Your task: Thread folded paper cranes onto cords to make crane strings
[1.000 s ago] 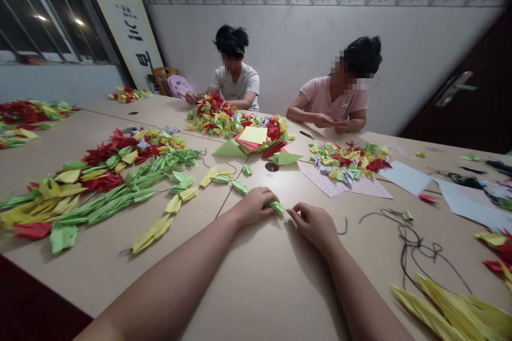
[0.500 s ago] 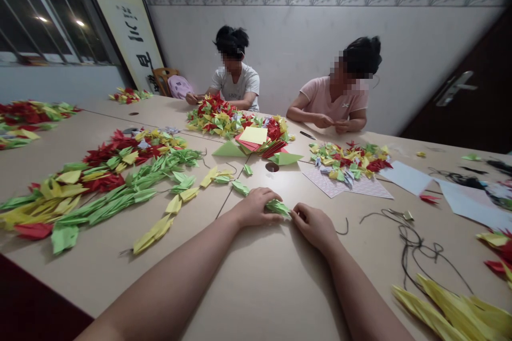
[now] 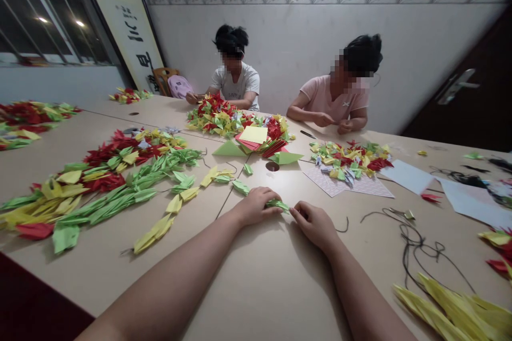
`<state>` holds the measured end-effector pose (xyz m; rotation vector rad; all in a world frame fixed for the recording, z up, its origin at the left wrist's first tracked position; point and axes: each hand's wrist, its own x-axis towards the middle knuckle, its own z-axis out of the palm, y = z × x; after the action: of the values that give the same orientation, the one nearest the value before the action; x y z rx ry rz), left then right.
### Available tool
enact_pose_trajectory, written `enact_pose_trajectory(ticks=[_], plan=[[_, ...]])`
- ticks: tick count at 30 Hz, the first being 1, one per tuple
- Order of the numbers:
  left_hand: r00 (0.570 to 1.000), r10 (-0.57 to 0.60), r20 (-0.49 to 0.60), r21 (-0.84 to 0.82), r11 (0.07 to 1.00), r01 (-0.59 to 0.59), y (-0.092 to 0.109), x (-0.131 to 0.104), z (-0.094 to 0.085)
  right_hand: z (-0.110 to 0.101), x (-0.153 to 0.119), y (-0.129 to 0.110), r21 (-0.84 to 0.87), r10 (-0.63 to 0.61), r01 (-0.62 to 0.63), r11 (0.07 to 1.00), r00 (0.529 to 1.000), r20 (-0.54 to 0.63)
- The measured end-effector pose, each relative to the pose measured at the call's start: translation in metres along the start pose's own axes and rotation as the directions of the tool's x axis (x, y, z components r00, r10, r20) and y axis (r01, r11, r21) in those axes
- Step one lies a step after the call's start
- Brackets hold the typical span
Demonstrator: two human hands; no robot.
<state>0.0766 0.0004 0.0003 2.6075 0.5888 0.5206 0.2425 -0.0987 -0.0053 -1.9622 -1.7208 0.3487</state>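
Note:
My left hand (image 3: 261, 206) rests low over the table, its fingers closed around a folded green paper piece (image 3: 280, 204) whose pointed end sticks out to the right. At that end, the thumb and fingertips of my right hand (image 3: 312, 222) are pinched together. What lies between them is too small to make out. A dark cord end (image 3: 344, 225) curls out just right of my right hand. Beyond my left hand lie another green folded piece (image 3: 240, 187) and a small green one (image 3: 248, 169). A string of yellow and green folded pieces (image 3: 174, 205) lies to the left.
Colourful folded-paper strings (image 3: 116, 192) cover the table's left side. Square paper sheets (image 3: 253, 135) and folded-paper heaps (image 3: 216, 114) lie ahead. Tangled black cord (image 3: 416, 245) and yellow pieces (image 3: 452, 303) are at right. Two people (image 3: 236, 82) sit opposite, hands busy.
The green paper piece looks slimmer between my hands, as if turned slightly. My hands have hardly moved. Across the table, the hands of the person in pink have parted a little.

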Motion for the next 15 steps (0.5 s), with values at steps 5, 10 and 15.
enact_pose_trajectory(ticks=[5,10,15], plan=[[1.000,-0.007,-0.021,0.003,1.000,0.007,-0.0019,0.0007,0.0024,-0.0008,-0.0004,0.0010,0.134,-0.048,0.046,0.990,0.999,0.012],[1.000,-0.026,-0.016,0.001,1.000,0.026,-0.0009,0.0013,0.0018,0.0004,0.0007,0.0013,0.110,-0.040,0.036,0.993,0.999,0.034],[1.000,-0.018,-0.026,-0.008,1.000,0.017,-0.0014,0.0012,0.0014,0.0016,0.0027,0.0030,0.165,-0.003,0.009,0.986,0.999,-0.040]])
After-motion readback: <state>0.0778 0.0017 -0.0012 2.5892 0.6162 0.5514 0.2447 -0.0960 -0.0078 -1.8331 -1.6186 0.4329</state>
